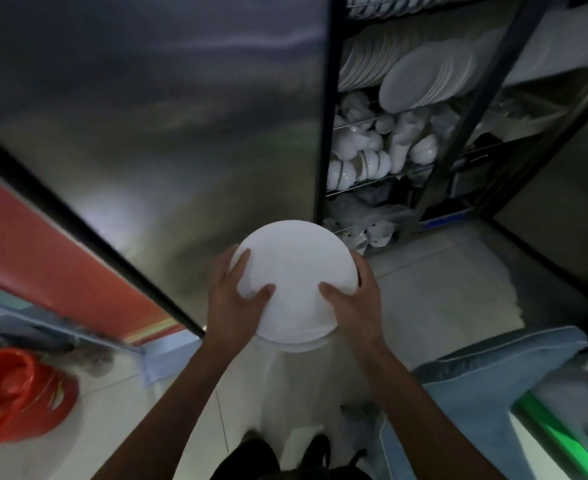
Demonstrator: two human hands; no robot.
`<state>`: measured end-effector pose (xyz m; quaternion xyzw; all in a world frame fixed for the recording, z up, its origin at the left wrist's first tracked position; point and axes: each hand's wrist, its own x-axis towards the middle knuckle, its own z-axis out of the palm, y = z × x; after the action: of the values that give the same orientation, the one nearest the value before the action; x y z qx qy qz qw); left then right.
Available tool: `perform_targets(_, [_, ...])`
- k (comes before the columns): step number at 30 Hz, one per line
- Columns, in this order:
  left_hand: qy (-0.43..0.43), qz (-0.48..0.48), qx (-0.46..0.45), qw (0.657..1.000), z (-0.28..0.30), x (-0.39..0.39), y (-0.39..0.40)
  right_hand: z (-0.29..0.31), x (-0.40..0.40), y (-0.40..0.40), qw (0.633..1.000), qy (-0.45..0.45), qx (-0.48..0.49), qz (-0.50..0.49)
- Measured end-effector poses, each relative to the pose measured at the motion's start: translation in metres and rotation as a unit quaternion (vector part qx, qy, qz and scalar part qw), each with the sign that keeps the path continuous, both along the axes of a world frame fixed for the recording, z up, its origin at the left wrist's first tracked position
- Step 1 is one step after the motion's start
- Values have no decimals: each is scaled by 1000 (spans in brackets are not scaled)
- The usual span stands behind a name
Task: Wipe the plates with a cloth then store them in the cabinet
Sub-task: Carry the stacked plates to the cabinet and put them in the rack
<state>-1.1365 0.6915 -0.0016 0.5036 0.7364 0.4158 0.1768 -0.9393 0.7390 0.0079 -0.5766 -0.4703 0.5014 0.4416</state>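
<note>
Both hands, left hand (237,299) and right hand (354,303), are clamped on opposite rims of the plate stack (294,282).
Thumbs are pressed on top, steadying the stack for the open cabinet (330,133), upper right.

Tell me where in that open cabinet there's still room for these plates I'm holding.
No clearly free shelf shows. The stack of plates is gripped by the left hand and right hand. The plate rack is packed edge to edge, and the bowl shelf below is crowded. Lower shelves are too dark to judge.
</note>
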Motion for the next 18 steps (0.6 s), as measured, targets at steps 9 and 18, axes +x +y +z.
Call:
perform_targets(9, [-54, -121, 1, 991, -19, 28, 144, -7, 37, 105, 997, -19, -7, -79])
perform_targets(18, [-62, -214, 22, 975, -14, 50, 305, 10, 53, 227, 984, -21, 16, -179])
